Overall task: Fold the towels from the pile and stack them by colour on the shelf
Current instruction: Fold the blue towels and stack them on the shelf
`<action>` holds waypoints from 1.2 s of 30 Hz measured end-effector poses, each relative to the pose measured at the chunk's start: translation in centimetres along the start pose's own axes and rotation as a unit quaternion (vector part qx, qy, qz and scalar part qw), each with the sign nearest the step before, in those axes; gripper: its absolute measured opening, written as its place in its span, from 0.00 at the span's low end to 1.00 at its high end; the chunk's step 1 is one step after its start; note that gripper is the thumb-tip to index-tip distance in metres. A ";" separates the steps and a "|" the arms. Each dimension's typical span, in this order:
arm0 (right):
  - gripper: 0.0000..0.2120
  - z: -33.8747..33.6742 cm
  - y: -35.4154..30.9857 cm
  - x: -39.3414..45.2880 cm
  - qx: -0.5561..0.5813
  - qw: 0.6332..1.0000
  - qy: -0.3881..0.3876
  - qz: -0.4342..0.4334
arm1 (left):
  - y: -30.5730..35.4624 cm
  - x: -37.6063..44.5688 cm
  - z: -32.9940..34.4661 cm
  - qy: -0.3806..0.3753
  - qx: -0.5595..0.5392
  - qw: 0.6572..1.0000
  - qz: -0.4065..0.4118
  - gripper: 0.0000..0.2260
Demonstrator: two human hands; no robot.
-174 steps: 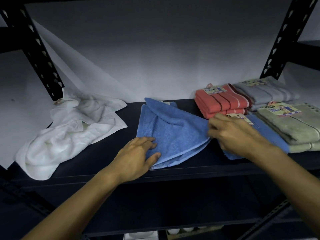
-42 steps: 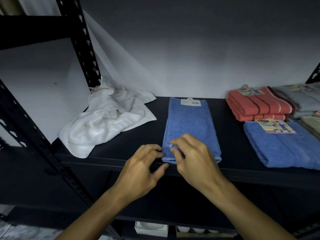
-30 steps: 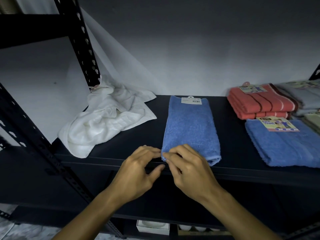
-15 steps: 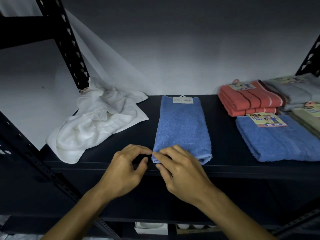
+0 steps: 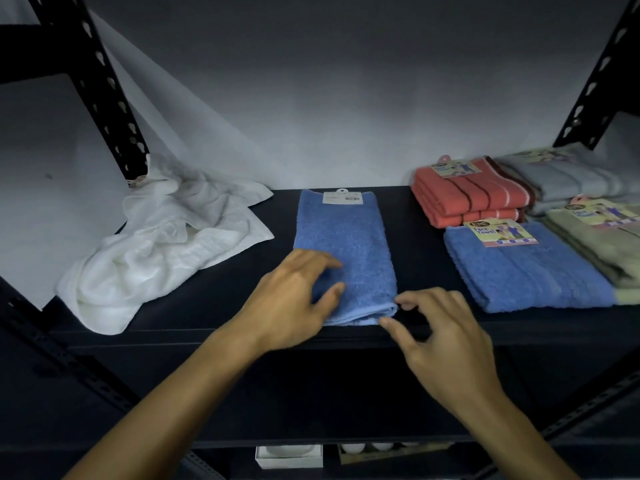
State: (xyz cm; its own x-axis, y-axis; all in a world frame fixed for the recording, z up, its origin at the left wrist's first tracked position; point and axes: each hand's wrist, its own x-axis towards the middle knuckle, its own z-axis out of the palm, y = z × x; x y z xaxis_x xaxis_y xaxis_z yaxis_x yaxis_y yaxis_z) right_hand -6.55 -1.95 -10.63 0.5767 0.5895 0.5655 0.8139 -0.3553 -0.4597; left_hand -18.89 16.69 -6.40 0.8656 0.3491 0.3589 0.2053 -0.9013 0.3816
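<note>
A blue towel (image 5: 346, 251), folded into a long strip with a white tag at its far end, lies in the middle of the black shelf (image 5: 207, 337). My left hand (image 5: 294, 299) rests flat on its near left part, fingers spread on the cloth. At the towel's near right corner, my right hand (image 5: 440, 330) has its fingers curled, with thumb and forefinger pinching the corner. A crumpled white towel (image 5: 156, 247) lies at the shelf's left end. A folded blue towel (image 5: 519, 271) with a label lies to the right.
Folded red towels (image 5: 471, 192), grey towels (image 5: 571, 174) and a beige-green towel (image 5: 602, 244) fill the shelf's right end. Black perforated uprights stand at back left (image 5: 100, 81) and back right (image 5: 602, 71). White boxes (image 5: 289, 457) sit on a lower level.
Both hands were pinching the strip's near left corner. The left hand has moved forward onto the towel, and the right hand has shifted right to the near right corner.
</note>
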 end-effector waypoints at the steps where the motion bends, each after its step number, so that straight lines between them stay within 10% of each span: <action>1: 0.14 0.1 -0.2 0.1 -0.005 1.000 0.008 0.012 | 0.2 0.6 0.3 -0.019 0.011 1.000 -0.009 0.17; 27: 0.12 0.5 -0.9 -1.5 -0.028 0.996 0.053 0.071 | -0.7 0.9 1.8 -0.044 -0.006 0.998 -0.052 0.16; 33: 0.20 -1.3 0.3 -1.2 -0.063 0.997 -0.027 -0.043 | -1.8 -0.4 0.6 0.046 -0.134 0.989 -0.043 0.21; 36: 0.33 -1.4 1.2 0.1 -0.084 0.979 -0.123 -0.137 | -2.8 -2.3 -0.8 -0.042 -0.064 0.997 -0.005 0.34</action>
State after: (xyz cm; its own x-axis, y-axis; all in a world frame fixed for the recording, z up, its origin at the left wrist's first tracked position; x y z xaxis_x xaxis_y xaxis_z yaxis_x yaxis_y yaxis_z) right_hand -5.43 -3.28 -10.13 0.3169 0.8288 0.4613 0.9480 -0.2608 -0.1826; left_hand -21.77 18.58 -7.60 0.8998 0.3308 0.2845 0.1589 -0.8557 0.4925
